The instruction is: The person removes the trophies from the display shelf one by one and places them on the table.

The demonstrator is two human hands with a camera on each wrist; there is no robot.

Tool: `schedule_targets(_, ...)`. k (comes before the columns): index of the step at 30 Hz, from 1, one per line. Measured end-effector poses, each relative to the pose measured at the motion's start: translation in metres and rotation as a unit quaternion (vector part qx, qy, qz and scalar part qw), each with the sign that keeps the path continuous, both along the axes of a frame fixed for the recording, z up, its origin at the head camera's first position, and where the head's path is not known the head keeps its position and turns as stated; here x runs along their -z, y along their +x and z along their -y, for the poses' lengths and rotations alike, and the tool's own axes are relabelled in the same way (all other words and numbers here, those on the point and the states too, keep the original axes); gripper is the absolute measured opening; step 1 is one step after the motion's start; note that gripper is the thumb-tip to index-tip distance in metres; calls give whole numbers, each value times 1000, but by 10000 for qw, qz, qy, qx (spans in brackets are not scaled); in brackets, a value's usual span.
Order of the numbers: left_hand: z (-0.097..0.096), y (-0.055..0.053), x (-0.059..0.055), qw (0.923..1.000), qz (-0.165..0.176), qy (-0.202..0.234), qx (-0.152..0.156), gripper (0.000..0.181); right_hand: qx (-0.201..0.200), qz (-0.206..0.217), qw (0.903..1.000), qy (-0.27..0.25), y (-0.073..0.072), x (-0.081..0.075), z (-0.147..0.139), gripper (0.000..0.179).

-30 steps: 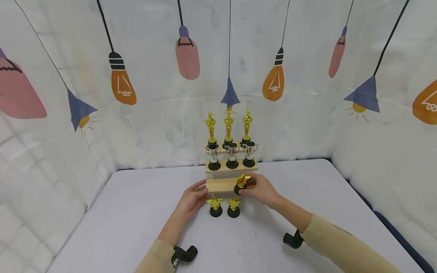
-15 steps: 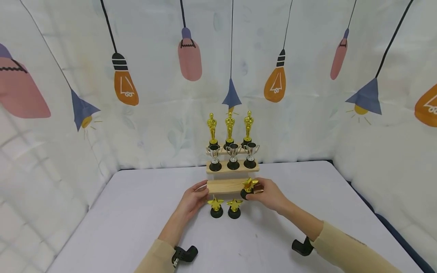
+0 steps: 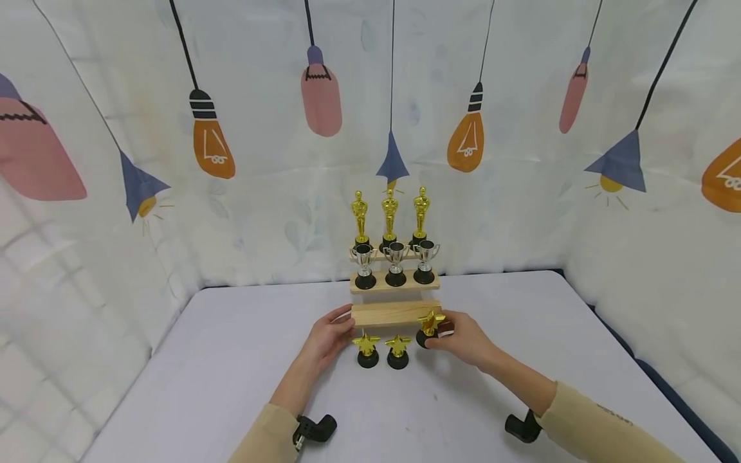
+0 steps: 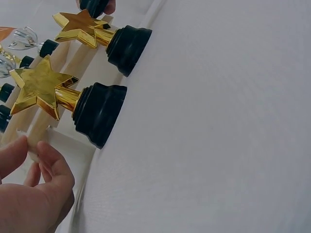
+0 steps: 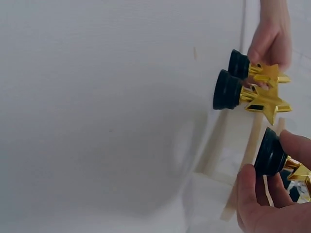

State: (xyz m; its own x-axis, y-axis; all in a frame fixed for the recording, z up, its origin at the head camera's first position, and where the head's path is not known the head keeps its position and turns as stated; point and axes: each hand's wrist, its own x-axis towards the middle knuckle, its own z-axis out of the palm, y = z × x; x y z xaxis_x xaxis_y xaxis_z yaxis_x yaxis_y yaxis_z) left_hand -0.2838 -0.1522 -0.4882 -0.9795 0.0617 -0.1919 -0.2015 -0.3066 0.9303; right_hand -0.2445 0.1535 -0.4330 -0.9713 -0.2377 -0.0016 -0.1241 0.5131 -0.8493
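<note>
My left hand [image 3: 325, 344] pinches the left end of the lowest wooden shelf step [image 3: 384, 314], whose top is bare. In my right hand [image 3: 466, 337] is a gold star trophy [image 3: 430, 323], gripped by its black base [image 5: 270, 154] between thumb and fingers. It hangs just in front of the step's right end. Two more star trophies stand upright on the table before the step, a left one [image 3: 367, 355] and a right one [image 3: 397, 355]. Close to my left hand, the left wrist view shows a star trophy's black base [image 4: 99, 112].
Behind, the middle step [image 3: 379, 288] carries three silver cup trophies [image 3: 396, 260]. Three gold figure trophies [image 3: 390, 215] stand on the top step at the back. A white cloth covers the table [image 3: 231, 373], and a patterned curtain [image 3: 260, 212] hangs behind it.
My right hand has moved the star trophy rightward and down, from over the lowest step's right part to before its right end. The left hand has stayed on the step.
</note>
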Motion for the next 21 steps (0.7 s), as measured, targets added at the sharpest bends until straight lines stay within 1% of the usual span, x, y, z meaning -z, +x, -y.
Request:
schedule_targets(7, -1, 1, -3, 10000, 44, 30, -7, 50, 55, 82, 9999, 45, 2, 11, 0, 52)
schedule_targets(13, -1, 0, -5, 10000, 61, 24, -27, 51, 159, 110, 9996, 184, -2, 23, 2, 52)
schedule_targets(21, -1, -1, -1, 10000, 76, 61, 8, 51, 236, 97, 9985, 494, -8, 38, 7, 57)
